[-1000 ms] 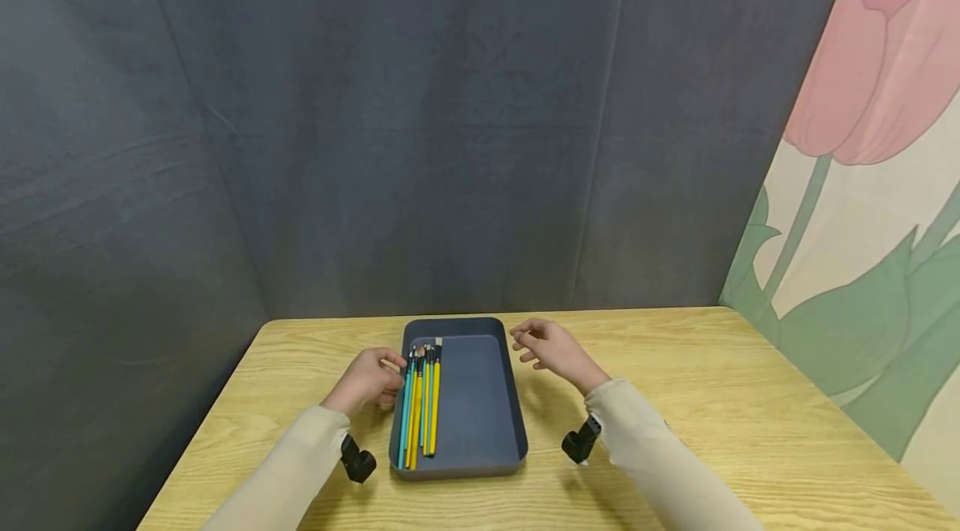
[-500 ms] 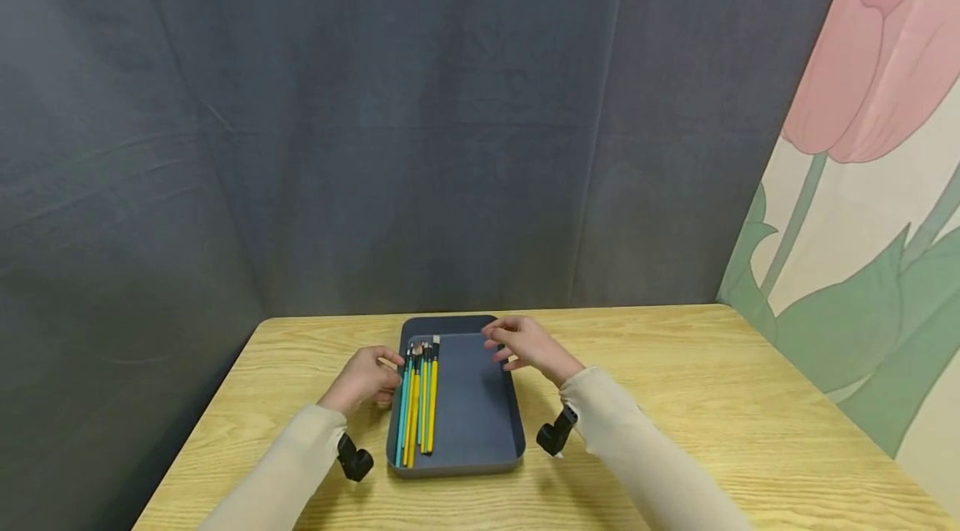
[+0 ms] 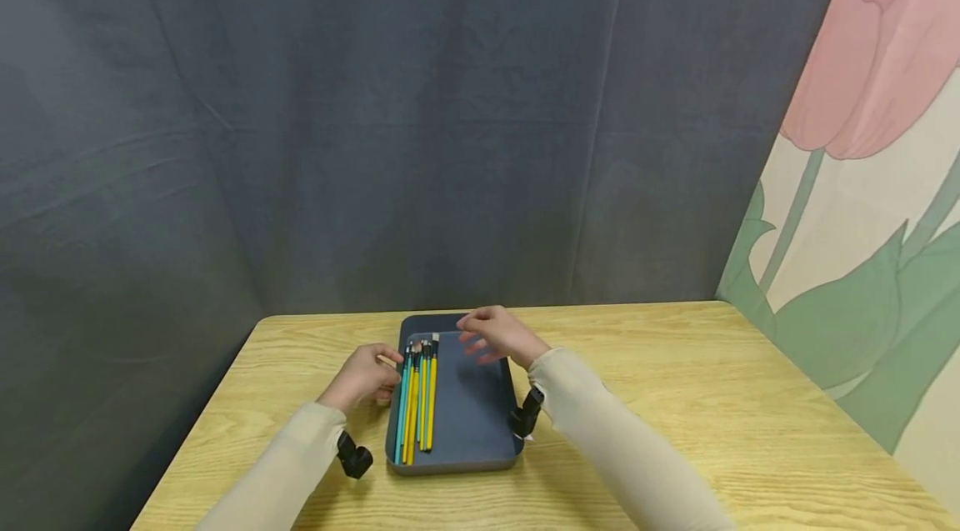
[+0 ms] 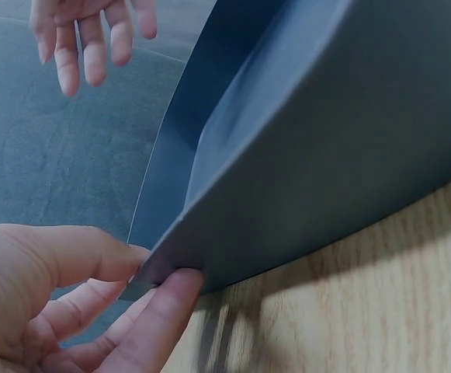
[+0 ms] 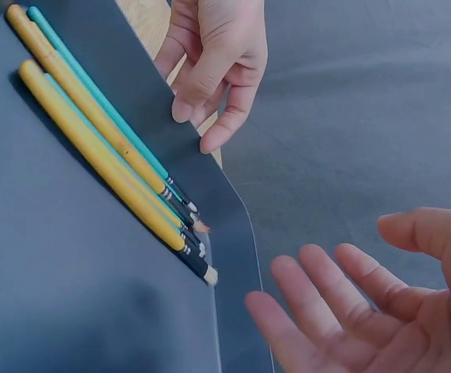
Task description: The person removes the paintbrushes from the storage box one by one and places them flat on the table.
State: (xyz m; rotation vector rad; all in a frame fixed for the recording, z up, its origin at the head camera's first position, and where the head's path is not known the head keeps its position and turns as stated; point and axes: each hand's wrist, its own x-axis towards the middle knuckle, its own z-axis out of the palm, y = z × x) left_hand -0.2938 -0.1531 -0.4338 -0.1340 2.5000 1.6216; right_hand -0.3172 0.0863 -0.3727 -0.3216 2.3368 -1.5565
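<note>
A dark grey rectangular tray (image 3: 474,418) lies on the table. Along its left side, several paintbrushes (image 3: 417,402) with yellow and turquoise handles lie side by side, bristles toward the far end. My left hand (image 3: 366,374) is at the tray's left edge; in the left wrist view its thumb and fingers pinch the tray wall (image 4: 310,163) near a corner. Over the far right part of the tray hovers my right hand (image 3: 498,337), holding nothing. Its fingers look loosely extended in the right wrist view, apart from the brush bristles (image 5: 211,275).
The tray rests on a light wooden table (image 3: 637,398). Behind it hangs a dark grey curtain (image 3: 450,139), and a wall painted with tulips (image 3: 847,72) stands at the right. A black wrist camera (image 3: 354,456) is strapped to the left sleeve, another to the right.
My right hand has moved left, from beside the tray's right edge to above its far right part. The left hand stays at the left rim, and the brushes lie as before.
</note>
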